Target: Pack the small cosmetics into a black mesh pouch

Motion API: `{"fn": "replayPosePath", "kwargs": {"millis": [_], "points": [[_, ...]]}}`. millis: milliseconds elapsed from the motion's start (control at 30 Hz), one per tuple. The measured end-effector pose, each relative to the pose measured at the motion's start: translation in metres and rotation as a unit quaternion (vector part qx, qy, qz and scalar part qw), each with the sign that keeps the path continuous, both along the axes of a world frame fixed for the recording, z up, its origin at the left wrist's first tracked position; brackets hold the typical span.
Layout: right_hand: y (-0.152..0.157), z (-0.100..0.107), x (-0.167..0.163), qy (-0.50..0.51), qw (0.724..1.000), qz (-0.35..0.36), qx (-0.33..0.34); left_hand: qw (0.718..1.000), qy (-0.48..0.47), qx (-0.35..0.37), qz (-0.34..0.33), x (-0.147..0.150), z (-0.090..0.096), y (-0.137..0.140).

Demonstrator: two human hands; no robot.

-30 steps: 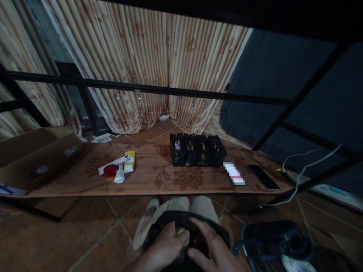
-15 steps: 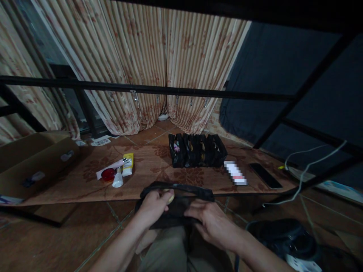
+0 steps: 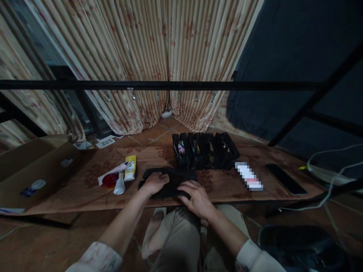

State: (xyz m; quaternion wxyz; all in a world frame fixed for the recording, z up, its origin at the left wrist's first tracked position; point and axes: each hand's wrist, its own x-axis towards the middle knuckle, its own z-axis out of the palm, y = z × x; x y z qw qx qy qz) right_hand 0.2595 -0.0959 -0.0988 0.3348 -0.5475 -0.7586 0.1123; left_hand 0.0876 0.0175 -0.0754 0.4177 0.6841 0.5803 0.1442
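Note:
A soft black bag point(image 3: 172, 190) lies flat at the front edge of the cloth-covered table, under both my hands. My left hand point(image 3: 154, 183) is closed over its left part, with a small pale tan, rounded object point(image 3: 165, 178) at the fingertips; its kind is unclear. On the bag's near right edge, my right hand point(image 3: 195, 196) has its fingers on top and the thumb below. Behind the bag stands a black organizer point(image 3: 202, 156) with several compartments holding small items. To the left lie a yellow and white tube point(image 3: 130, 168), a round red container point(image 3: 109, 180) and a small white bottle point(image 3: 119, 185).
An open cardboard box point(image 3: 53, 166) stands on the left. At the right lie a lit phone point(image 3: 249, 176) and a dark phone point(image 3: 286, 179), with a white cable point(image 3: 326, 196) beyond. A black metal bar point(image 3: 198, 86) crosses ahead, before the curtains point(image 3: 136, 49).
Both hands have moved forward and up with the black bag, from over my lap onto the table. The bag now lies flatter. The camera view has shifted slightly.

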Motion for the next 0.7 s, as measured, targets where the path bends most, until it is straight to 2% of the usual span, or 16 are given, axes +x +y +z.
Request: {"fn": "replayPosePath", "kwargs": {"millis": [67, 133, 167, 267, 400, 567, 700], "points": [[0.000, -0.003, -0.003, 0.049, 0.998, -0.022, 0.022, 0.999, 0.022, 0.019, -0.031, -0.002, 0.010, -0.003], [-0.001, -0.003, -0.006, 0.097, 0.993, -0.048, 0.037, 0.986, 0.094, 0.072, -0.117, -0.005, 0.025, -0.011], [-0.001, -0.003, -0.007, 0.120, 0.990, -0.061, 0.041, 0.980, 0.111, 0.094, -0.139, -0.007, 0.033, -0.017], [0.000, -0.002, -0.009, 0.184, 0.977, -0.099, 0.046, 0.967, 0.104, 0.118, -0.201, -0.018, 0.047, -0.038], [0.003, -0.005, -0.010, 0.233, 0.965, -0.113, 0.050, 0.943, 0.090, 0.191, -0.257, -0.033, 0.039, -0.056], [0.010, -0.011, -0.013, 0.264, 0.951, -0.146, 0.067, 0.904, 0.132, 0.258, -0.314, -0.035, 0.028, -0.055], [0.011, -0.009, -0.017, 0.214, 0.952, -0.178, 0.124, 0.890, 0.151, 0.278, -0.329, -0.029, 0.033, -0.054]]}}
